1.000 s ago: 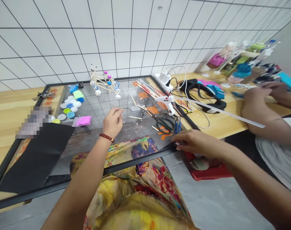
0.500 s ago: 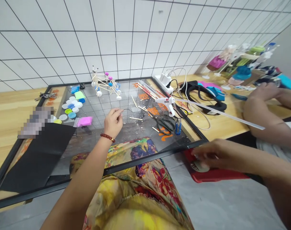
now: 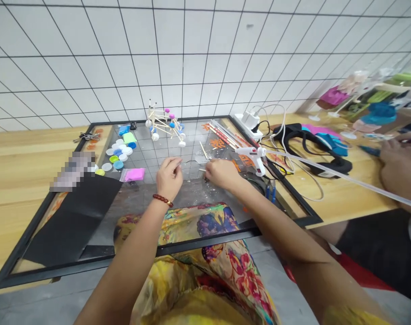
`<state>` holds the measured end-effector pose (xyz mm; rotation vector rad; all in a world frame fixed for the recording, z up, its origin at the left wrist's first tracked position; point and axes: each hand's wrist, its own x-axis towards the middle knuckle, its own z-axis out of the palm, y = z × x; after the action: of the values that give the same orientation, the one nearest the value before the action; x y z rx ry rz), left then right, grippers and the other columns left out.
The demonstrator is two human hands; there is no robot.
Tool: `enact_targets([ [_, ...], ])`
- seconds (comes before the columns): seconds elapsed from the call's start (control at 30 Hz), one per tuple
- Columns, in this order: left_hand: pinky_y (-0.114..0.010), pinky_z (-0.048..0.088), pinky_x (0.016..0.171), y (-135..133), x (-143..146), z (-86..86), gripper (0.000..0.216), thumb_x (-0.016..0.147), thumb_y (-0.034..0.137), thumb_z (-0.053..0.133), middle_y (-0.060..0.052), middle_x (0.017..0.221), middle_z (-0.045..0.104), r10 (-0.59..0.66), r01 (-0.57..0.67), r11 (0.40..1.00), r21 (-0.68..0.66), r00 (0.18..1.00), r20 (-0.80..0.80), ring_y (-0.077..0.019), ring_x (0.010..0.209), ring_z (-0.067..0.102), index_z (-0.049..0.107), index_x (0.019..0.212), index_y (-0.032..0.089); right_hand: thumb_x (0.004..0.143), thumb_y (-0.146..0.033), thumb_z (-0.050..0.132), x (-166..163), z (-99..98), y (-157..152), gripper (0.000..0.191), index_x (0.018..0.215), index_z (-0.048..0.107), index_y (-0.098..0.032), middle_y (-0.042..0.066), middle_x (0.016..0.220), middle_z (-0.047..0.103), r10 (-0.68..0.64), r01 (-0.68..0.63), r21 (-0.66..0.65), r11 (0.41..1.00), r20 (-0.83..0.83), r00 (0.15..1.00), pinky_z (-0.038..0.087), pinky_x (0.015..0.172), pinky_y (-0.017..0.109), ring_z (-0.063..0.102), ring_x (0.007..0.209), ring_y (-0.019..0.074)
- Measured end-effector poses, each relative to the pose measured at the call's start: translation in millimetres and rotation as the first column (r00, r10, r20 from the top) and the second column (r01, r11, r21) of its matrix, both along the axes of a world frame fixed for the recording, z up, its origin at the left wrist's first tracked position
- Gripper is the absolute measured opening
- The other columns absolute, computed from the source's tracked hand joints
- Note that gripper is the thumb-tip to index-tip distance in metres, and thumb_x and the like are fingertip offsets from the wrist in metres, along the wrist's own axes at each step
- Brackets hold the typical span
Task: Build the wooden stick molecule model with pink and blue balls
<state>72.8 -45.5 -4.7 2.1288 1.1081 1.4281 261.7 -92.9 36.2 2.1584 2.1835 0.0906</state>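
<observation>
My left hand (image 3: 169, 178) is closed in a pinch above the glass panel (image 3: 147, 185), with a thin dark wire (image 3: 191, 161) curving out to the right from its fingertips. My right hand (image 3: 222, 174) has its fingers curled down over the loose thin wooden sticks (image 3: 203, 150). One stick's end shows by its fingertips; what lies within those fingers is hidden. Beyond both hands stands a stick frame (image 3: 164, 124) with white, blue and pink clay balls at its joints. Just right of my right hand lies a white glue gun (image 3: 254, 158).
Left are small clay tubs (image 3: 119, 153), a pink clay packet (image 3: 134, 174) and black sheet (image 3: 76, 216). On the right are blue-handled pliers (image 3: 271, 192), a power strip (image 3: 247, 126), cables and a black headset strap (image 3: 313, 149). Another person's hand (image 3: 399, 158) rests far right.
My right hand has come from the red surface below the table's right edge, leaving a white object there, to the sticks. My left hand keeps its pinch. The view has swung left.
</observation>
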Motion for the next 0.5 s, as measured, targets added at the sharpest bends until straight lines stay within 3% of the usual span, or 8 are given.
enact_targets([
  [0.2, -0.026, 0.052, 0.075, -11.5, 11.4, -5.5, 0.028, 0.088, 0.013, 0.05, -0.007, 0.107, 0.068, -0.097, 0.095, 0.995, -0.039, 0.993, -0.067, -0.0139, 0.084, 0.065, 0.07, 0.106, 0.019, 0.091, -0.027, 0.042, 29.5, -10.9, -4.2, 0.032, 0.102, 0.069, -0.014, 0.016, 0.1, 0.07, -0.22, 0.218, 0.146, 0.965, 0.001, 0.975, 0.04, 0.065, 0.029, 0.067, 0.087, 0.0257],
  [0.33, -0.026, 0.052, 0.075, -19.7, 14.7, -3.1, 0.028, 0.089, 0.013, 0.049, -0.007, 0.108, 0.068, -0.132, 0.13, 0.991, -0.021, 0.984, -0.118, -0.0149, 0.087, 0.065, 0.069, 0.108, 0.019, 0.092, -0.032, 0.043, 39.9, -9.8, -14.0, 0.032, 0.105, 0.069, -0.019, 0.01, 0.101, 0.072, -0.17, 0.196, 0.261, 0.945, -0.12, 0.978, 0.039, 0.066, 0.028, 0.066, 0.088, 0.0226],
  [0.5, -0.028, 0.052, 0.079, -26.4, 14.8, -0.7, 0.03, 0.09, 0.014, 0.047, -0.007, 0.111, 0.069, -0.161, 0.173, 0.985, 0.031, 0.958, -0.238, -0.0163, 0.091, 0.066, 0.068, 0.112, 0.02, 0.091, -0.031, 0.042, 30.0, -1.1, 13.1, 0.032, 0.098, 0.072, -0.021, 0.009, 0.097, 0.074, -0.109, 0.141, 0.216, 0.966, -0.153, 0.982, 0.042, 0.07, 0.029, 0.066, 0.092, 0.0233],
])
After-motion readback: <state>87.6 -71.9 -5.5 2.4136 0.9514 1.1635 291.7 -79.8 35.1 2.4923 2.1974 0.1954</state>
